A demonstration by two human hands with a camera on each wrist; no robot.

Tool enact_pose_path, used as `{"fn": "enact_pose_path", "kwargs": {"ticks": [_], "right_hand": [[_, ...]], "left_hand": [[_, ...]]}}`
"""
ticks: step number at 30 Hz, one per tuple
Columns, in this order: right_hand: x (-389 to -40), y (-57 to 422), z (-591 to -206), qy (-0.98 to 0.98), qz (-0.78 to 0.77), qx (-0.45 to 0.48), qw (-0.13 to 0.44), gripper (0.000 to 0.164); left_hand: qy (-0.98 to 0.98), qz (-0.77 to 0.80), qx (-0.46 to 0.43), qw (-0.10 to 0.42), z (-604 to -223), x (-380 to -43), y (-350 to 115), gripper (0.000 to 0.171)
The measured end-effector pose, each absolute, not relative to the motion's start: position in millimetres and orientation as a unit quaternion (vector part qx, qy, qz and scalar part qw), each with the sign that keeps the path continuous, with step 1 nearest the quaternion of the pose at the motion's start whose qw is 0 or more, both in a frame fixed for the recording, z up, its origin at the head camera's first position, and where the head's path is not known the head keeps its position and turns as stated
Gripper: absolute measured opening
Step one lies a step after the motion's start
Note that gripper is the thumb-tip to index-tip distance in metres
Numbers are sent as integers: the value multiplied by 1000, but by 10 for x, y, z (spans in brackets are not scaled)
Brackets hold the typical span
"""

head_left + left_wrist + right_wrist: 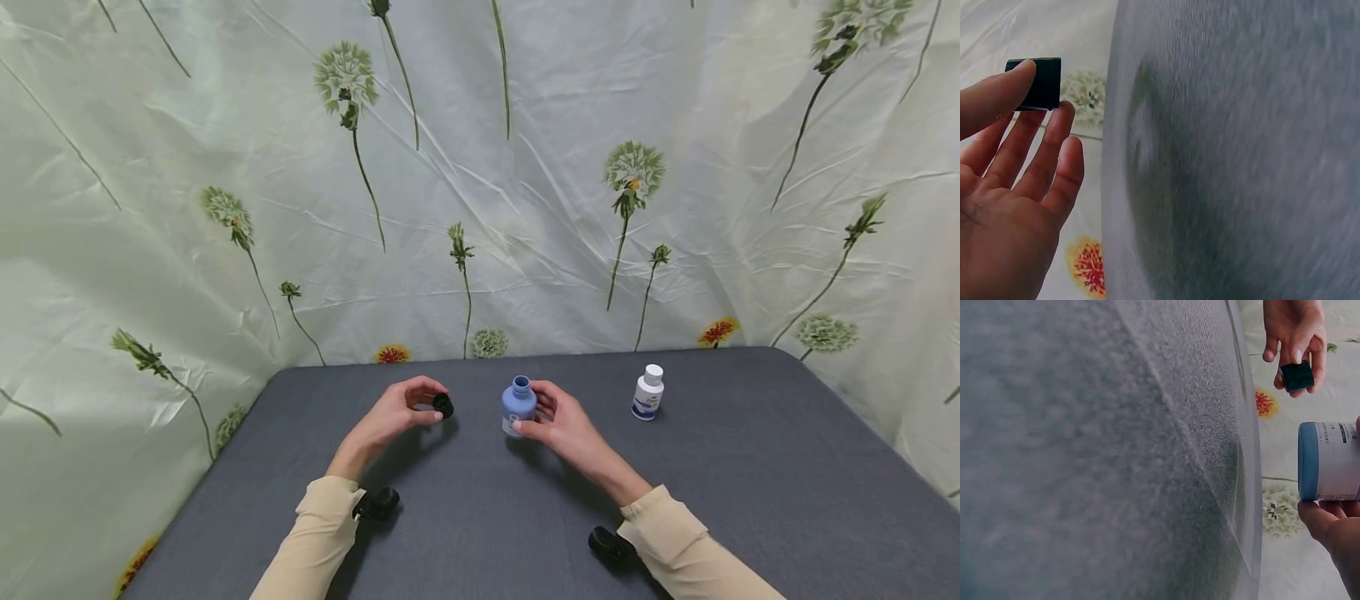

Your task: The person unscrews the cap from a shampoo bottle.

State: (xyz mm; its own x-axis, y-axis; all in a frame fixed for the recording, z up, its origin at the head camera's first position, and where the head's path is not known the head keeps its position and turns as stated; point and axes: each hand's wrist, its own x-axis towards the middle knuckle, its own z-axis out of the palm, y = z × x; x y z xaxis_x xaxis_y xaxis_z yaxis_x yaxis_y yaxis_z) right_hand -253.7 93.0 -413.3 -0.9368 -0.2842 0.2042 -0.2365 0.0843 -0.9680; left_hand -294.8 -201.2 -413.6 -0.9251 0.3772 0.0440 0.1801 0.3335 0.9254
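Note:
A small black bottle cap is pinched between the thumb and fingers of my left hand. The left wrist view shows the cap from its side, the thumb lying across it. To the right of it, my right hand grips a blue bottle with a pale label, thumb on the front and fingers behind. The bottle is upright, its neck uncapped and the round mouth showing. In the right wrist view the bottle is partly cut off by the frame edge. A gap separates cap and bottle.
A small white bottle with a white cap and blue markings stands on the grey table, right of my right hand. Behind the table's far edge hangs a pale curtain printed with flowers. Black wrist cameras sit at both cuffs.

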Motion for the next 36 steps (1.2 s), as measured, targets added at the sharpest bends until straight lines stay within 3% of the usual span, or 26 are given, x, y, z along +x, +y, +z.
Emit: {"fn": "enact_pose_path", "kwargs": {"ticks": [15,36], "right_hand": [[-2746,716,-4137,742,-653,-148,28,59],[-3026,460,-4216,751,-647,-128,36,59]], "left_hand": [[840,516,155,66,-4177,-3112,-2168,34],[840,519,125,96,-4201,-3247,-2241,34]]}}
